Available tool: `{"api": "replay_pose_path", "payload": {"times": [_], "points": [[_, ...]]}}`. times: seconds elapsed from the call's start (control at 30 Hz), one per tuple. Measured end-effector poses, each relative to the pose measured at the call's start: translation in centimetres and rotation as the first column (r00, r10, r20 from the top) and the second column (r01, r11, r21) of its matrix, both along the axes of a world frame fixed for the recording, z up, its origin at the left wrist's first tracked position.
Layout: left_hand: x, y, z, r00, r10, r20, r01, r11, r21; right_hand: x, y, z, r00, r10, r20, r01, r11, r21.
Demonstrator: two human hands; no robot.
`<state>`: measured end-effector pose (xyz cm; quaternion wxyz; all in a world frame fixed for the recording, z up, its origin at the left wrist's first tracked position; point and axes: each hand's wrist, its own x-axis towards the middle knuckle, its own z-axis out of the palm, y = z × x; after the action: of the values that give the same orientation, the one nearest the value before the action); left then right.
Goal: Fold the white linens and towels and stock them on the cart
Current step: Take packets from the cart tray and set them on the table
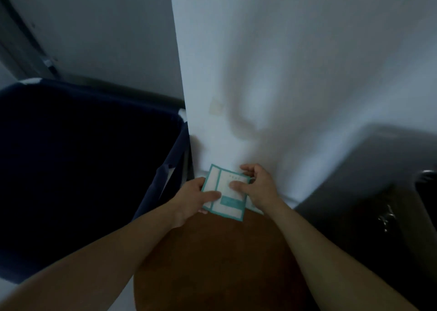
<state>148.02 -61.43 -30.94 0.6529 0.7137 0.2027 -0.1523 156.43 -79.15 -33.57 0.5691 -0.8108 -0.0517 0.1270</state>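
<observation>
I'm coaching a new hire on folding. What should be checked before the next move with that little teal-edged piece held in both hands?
1. Grip: the left hand and the right hand both hold the teal-bordered piece, thumbs on top: ok.
2. Edges lined up: a teal-edged strip shows past its lower right side, but it is blurred: cannot tell.
3. Working room: the white sheet hangs right behind the hands, so it looks crowded: not ok.
4. Dark blue bin at the left: its inside is too dark to read: cannot tell.
5. Light: the view is dim and soft: not ok.
</observation>
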Motion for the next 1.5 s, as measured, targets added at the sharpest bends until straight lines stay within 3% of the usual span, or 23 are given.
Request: {"api": "replay_pose_path", "payload": {"times": [0.23, 0.4, 0.6, 0.93, 1.07, 1.2, 1.5], "points": [[-1.9, 0.8, 2.3, 0.979, -0.078, 0.190, 0.052, 0.989, 0.139, -6.1, 0.2, 4.3, 0.970, -0.241, 0.045, 0.243, 0.968, -0.063], [-2.8, 0.1, 4.8, 0.948, -0.125, 0.294, 0.049, 0.966, 0.254, -11.3, -0.5, 6.2, 0.955, -0.296, -0.020, 0.294, 0.954, -0.052], [-4.3, -4.6, 8.2, 0.902, -0.225, 0.370, 0.176, 0.971, 0.162, -15.9, -4.7, 9.8, 0.860, -0.471, 0.193, 0.495, 0.864, -0.096], [-8.5, -19.1, 14.0, 0.832, -0.341, 0.436, 0.357, 0.933, 0.049, -25.9, -20.4, 16.7, 0.631, -0.737, 0.242, 0.747, 0.661, 0.066], [-12.7, -27.6, 15.9, 0.749, -0.436, 0.499, 0.459, 0.884, 0.085, -32.7, -28.0, 18.5, 0.520, -0.786, 0.334, 0.830, 0.558, 0.019], [-18.1, -36.7, 17.0, 0.672, -0.520, 0.527, 0.546, 0.829, 0.122, -39.7, -36.5, 19.3, 0.434, -0.840, 0.325, 0.877, 0.476, 0.060], [-28.2, -54.2, 18.0, 0.633, -0.577, 0.516, 0.669, 0.744, 0.010, -52.8, -52.1, 18.9, 0.298, -0.913, 0.279, 0.950, 0.313, 0.011]]}}
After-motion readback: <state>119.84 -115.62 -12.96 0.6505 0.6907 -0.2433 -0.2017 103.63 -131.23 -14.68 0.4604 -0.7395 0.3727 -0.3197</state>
